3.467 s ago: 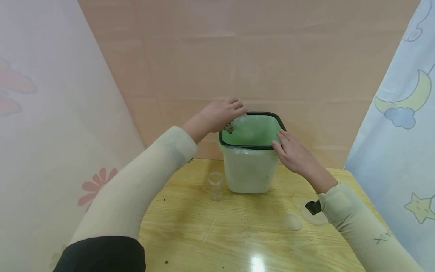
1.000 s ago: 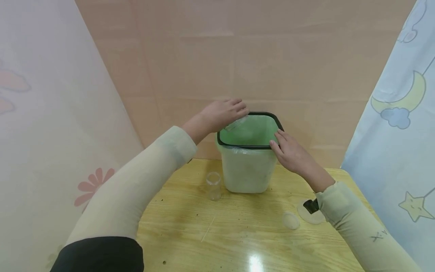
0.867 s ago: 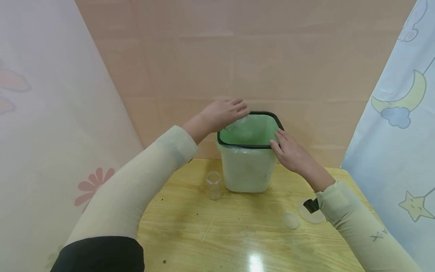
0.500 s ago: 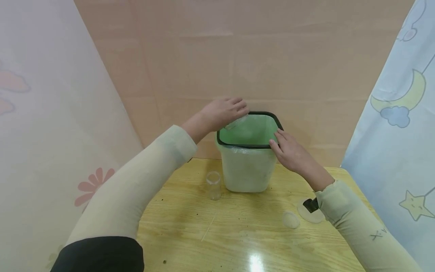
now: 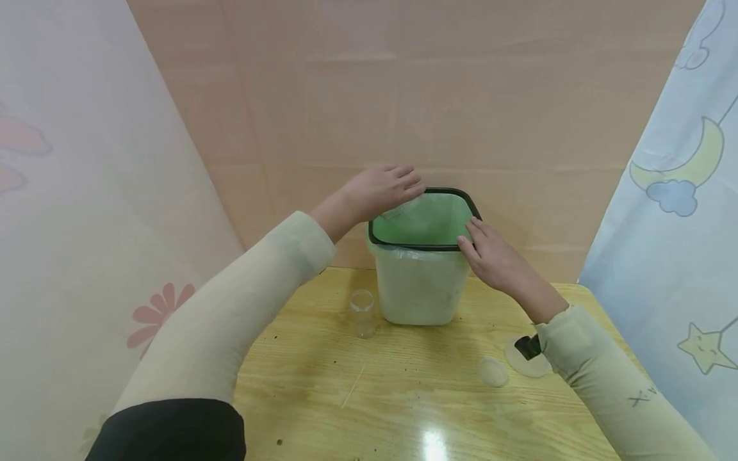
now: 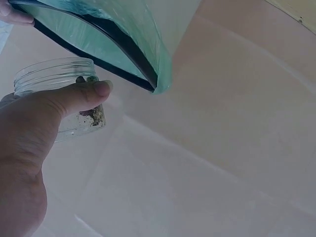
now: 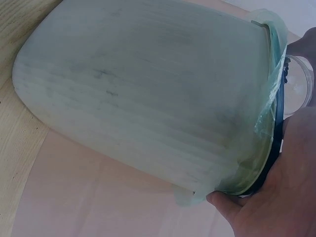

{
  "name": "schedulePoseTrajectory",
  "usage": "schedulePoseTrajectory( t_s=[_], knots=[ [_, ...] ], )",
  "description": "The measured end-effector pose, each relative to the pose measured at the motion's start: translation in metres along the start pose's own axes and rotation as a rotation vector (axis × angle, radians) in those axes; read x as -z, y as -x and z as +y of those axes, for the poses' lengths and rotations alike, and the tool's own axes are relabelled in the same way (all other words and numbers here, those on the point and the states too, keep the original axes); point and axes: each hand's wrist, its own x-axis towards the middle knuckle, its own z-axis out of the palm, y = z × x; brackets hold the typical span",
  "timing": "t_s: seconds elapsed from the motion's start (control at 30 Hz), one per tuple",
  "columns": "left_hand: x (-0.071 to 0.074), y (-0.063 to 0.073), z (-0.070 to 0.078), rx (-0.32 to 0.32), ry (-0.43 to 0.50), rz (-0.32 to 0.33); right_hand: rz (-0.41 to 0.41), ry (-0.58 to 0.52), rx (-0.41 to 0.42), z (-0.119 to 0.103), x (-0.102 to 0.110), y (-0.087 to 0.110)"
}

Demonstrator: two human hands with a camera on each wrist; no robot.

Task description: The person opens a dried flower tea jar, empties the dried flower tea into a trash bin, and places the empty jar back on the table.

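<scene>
In the head view, my left hand (image 5: 375,192) grips a clear jar (image 5: 402,207) tilted over the left side of a trash bin (image 5: 423,288). In the left wrist view the jar (image 6: 47,76) shows a threaded, uncapped mouth and some dark and yellowish bits (image 6: 94,116) on its inner wall; my thumb lies along its side. The bin has a black rim and a pale green bag (image 5: 444,221) lining it. My right hand (image 5: 498,262) holds the bin's right rim, its thumb (image 7: 222,203) on the outside in the right wrist view.
A second clear jar (image 5: 362,315) stands upright left of the bin. Two translucent round discs (image 5: 493,372) lie at the right, one partly behind the sleeve. A thin pale stick (image 5: 353,387) and small dark crumbs are on the wooden table (image 5: 311,378).
Brown bits seen in the tilted jar about three seconds ago no longer show there in the head view. Both hands keep nearly the same places; the second jar and discs stay put.
</scene>
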Motion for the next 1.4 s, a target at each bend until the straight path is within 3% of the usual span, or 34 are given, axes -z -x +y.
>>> schedulePoseTrajectory(
  t_s=[0.37, 0.8, 1.13, 1.4],
  knots=[
    [0.0012, 0.0004, 0.0009, -0.003, 0.006, -0.007, -0.003, 0.003, -0.001, -0.0007, 0.0010, 0.0008],
    [0.0008, 0.0017, 0.0011, 0.041, 0.140, -0.008, 0.004, -0.003, -0.001, 0.0004, 0.0015, 0.0007],
    [-0.0001, 0.0003, 0.0023, 0.013, 0.048, -0.035, -0.011, 0.003, -0.008, -0.0008, 0.0015, 0.0012],
    [0.0012, 0.0041, 0.0016, 0.028, 0.073, -0.044, -0.008, 0.004, -0.001, -0.0020, 0.0002, 0.0009]
  ],
)
